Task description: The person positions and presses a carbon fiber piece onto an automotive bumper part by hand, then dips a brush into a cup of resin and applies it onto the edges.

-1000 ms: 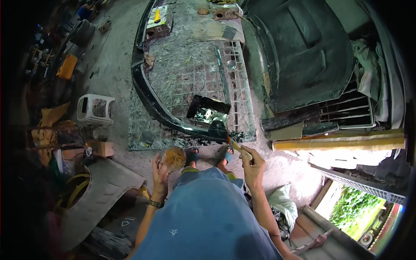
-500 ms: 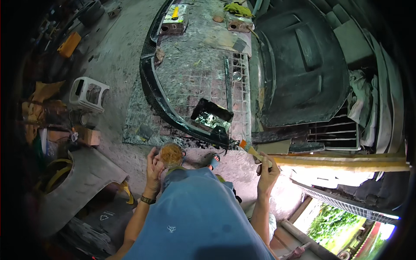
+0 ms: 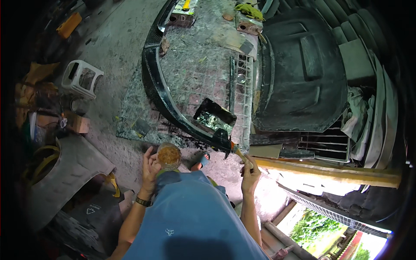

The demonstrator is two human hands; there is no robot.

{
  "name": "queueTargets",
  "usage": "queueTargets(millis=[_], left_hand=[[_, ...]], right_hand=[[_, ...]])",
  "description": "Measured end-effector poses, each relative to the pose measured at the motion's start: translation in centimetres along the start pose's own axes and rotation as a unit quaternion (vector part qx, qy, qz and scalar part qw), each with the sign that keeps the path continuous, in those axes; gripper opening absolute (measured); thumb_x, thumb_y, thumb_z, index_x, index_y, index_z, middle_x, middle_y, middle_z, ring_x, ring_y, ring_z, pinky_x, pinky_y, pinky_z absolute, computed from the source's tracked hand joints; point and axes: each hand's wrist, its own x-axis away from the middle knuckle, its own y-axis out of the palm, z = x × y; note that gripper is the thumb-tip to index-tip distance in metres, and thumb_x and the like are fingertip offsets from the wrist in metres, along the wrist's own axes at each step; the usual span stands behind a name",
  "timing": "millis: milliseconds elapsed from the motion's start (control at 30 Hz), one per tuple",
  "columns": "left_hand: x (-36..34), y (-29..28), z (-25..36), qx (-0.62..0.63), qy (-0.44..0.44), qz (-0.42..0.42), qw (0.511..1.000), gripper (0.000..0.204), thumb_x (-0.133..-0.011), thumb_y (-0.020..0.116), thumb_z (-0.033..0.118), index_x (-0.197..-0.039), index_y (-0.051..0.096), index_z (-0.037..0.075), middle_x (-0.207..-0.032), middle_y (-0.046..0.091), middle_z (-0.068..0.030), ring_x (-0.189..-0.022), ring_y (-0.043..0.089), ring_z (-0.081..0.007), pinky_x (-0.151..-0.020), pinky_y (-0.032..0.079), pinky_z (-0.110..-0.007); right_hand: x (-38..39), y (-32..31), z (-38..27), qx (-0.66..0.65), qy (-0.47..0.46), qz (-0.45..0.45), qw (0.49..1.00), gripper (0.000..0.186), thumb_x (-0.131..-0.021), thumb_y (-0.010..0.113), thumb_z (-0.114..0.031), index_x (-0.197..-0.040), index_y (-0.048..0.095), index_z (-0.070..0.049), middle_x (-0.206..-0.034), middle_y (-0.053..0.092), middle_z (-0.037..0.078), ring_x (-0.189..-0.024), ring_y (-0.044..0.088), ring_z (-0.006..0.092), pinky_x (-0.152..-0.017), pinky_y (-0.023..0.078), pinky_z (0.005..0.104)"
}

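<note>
My left hand grips a round clear container of amber-brown stuff, held just in front of my waist. In my right hand is a paintbrush with a pale handle and an orange band near its head. The brush head reaches the near end of a long, curved black car trim piece; whether it touches, I cannot tell. This glossy piece lies along the left and near edges of the worktable. Inside its curve sits a shiny black-smeared tray.
Far on the table are metal cans and a yellow-green cloth. A black car hood lies right of it. At left stand a white stool and a grey fender. A yellow beam crosses at right.
My right hand has brought the brush leftward to the near end of the black trim piece. My left hand still holds the container at my waist. The whole view has shifted slightly.
</note>
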Motion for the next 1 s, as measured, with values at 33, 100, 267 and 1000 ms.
queueTargets(millis=[33,100,267,1000], left_hand=[[0.0,-0.2,-0.1,0.001,-0.001,0.002,1.0,0.091,-0.08,0.074,0.036,-0.147,0.021,0.005,-0.123,0.048,-0.0093,-0.116,0.048,-0.0192,-0.1,0.041,-0.032],[-0.2,-0.5,-0.1,-0.004,0.004,0.006,1.0,0.091,-0.08,0.074,0.036,-0.148,0.021,0.005,-0.124,0.047,-0.0092,-0.115,0.048,-0.0188,-0.099,0.041,-0.031],[-0.5,-0.8,0.5,-0.015,0.003,0.008,1.0,0.091,-0.081,0.073,0.036,-0.148,0.019,0.005,-0.125,0.045,-0.0089,-0.112,0.049,-0.0179,-0.096,0.041,-0.03],[-0.4,-0.5,1.0,-0.005,-0.004,0.005,1.0,0.093,-0.081,0.074,0.033,-0.148,0.017,0.003,-0.126,0.045,-0.0131,-0.12,0.046,-0.0214,-0.105,0.036,-0.035]], right_hand=[[0.1,0.1,0.0,0.002,0.001,-0.001,1.0,0.029,-0.099,0.054,-0.022,-0.12,0.064,-0.004,-0.083,0.064,0.003,-0.06,0.049,0.0053,-0.052,0.04,0.0207],[0.5,0.4,0.1,0.006,-0.013,-0.016,1.0,0.03,-0.098,0.055,-0.023,-0.12,0.064,-0.004,-0.082,0.065,0.003,-0.06,0.05,0.0056,-0.052,0.041,0.0209],[0.8,0.6,-0.1,0.019,-0.024,-0.024,0.999,0.031,-0.098,0.055,-0.024,-0.12,0.064,-0.004,-0.084,0.065,0.004,-0.06,0.05,0.0058,-0.052,0.041,0.0211],[2.6,0.0,-1.9,0.041,-0.022,-0.03,0.998,0.031,-0.094,0.063,-0.022,-0.117,0.065,-0.001,-0.085,0.064,0.005,-0.069,0.053,0.0081,-0.061,0.042,0.0231]])
